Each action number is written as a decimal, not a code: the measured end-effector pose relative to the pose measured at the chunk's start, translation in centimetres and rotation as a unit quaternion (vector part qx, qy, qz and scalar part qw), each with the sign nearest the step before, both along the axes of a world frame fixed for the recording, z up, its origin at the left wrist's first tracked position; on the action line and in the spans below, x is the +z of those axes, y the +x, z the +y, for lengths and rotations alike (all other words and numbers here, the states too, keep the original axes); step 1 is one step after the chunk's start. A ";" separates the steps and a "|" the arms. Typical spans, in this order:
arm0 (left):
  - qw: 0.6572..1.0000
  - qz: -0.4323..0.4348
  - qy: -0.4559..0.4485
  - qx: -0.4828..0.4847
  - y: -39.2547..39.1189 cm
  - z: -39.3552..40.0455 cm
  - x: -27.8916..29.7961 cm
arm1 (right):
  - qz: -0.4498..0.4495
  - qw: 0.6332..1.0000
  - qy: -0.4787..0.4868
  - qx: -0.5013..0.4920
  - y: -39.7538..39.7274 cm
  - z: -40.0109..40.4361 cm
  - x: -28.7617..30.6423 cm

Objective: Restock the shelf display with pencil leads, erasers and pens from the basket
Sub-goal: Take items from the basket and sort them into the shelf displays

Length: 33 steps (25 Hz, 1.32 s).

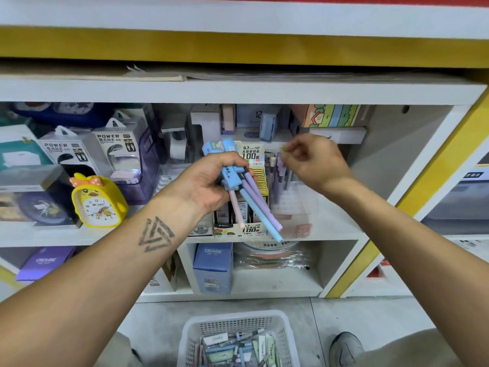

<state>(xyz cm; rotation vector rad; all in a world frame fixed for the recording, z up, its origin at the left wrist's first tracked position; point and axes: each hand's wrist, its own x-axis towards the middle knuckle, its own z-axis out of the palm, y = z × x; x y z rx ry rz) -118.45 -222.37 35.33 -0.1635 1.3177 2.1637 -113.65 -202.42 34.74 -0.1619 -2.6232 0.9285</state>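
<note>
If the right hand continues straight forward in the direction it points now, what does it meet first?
Probably the upright pens in the clear holder just beyond its fingers. The right hand pinches something small and yellowish and points left and into the shelf. Depth is unclear from this single view.

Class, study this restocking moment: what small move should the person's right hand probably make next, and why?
Probably lower the small item pinched in the right hand into the clear pen holder just beneath it, since the left hand grips a bundle of pens waiting to be shelved.
</note>
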 end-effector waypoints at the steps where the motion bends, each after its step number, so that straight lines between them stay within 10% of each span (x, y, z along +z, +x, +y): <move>1: 1.000 0.002 0.000 -0.001 0.0 0.0 0.0 | -0.058 0.989 -0.118 0.072 0.2 -1.0 0.6; 10: 0.999 -0.006 0.000 0.034 -0.7 -0.7 -0.1 | -0.186 0.928 -0.249 0.205 0.3 -3.8 0.2; 28: 0.994 -0.023 -0.003 0.111 -2.3 -1.3 -0.6 | -0.133 0.968 -0.020 0.213 -0.1 -5.1 0.4; 33: 0.993 -0.017 0.039 0.111 -2.8 -2.0 -0.2 | -0.161 0.930 -0.261 0.202 -0.1 -4.1 0.3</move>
